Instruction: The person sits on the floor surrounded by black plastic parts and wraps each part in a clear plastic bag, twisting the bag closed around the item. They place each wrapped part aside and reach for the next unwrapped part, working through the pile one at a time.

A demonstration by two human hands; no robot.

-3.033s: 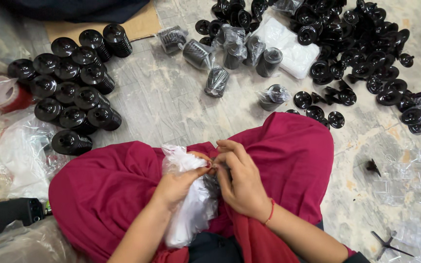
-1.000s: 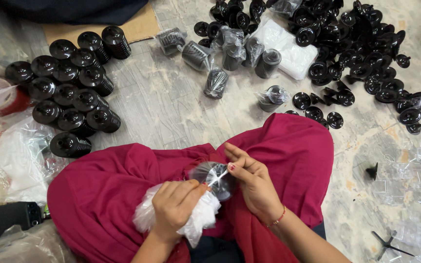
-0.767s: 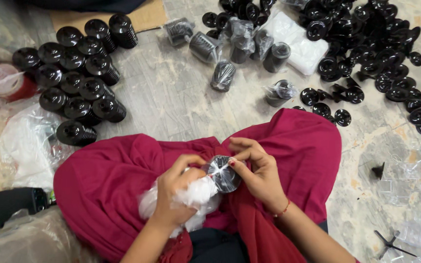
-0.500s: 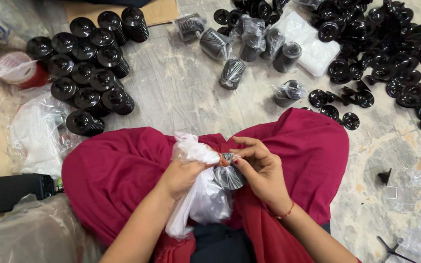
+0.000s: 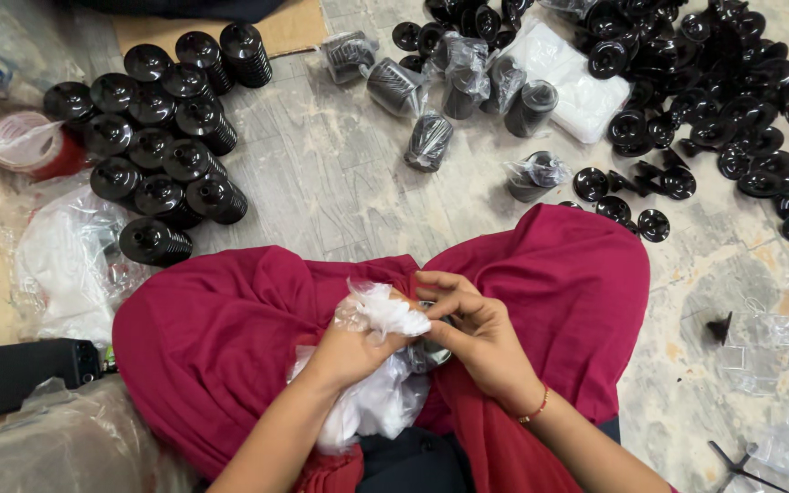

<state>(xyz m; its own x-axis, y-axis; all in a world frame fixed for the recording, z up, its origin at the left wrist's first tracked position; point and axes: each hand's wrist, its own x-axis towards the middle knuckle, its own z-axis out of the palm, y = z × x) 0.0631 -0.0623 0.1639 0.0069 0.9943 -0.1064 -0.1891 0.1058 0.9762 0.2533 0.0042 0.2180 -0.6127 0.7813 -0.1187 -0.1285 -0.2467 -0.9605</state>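
**Bag and black part over your lap**

The crumpled clear plastic bag [image 5: 378, 365] bunches white above the red cloth [image 5: 230, 338], and one small black part [image 5: 426, 351] peeks out just right of it. Your left hand [image 5: 351, 347] clutches the bag's top, fingers pressed together. Your right hand [image 5: 477, 333] curls inward, pinching the part. Fourteen black cylinders [image 5: 162, 146] stand beyond the cloth's left side.

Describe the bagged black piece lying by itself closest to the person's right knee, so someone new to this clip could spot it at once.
Start from the dark red cloth over the person's lap and go just past its far edge on the right-knee side. There, on the grey floor, lies one black ribbed cylinder in a clear plastic bag. Unlike the other wrapped cylinders clustered farther away, it lies alone, beside small bare black discs.
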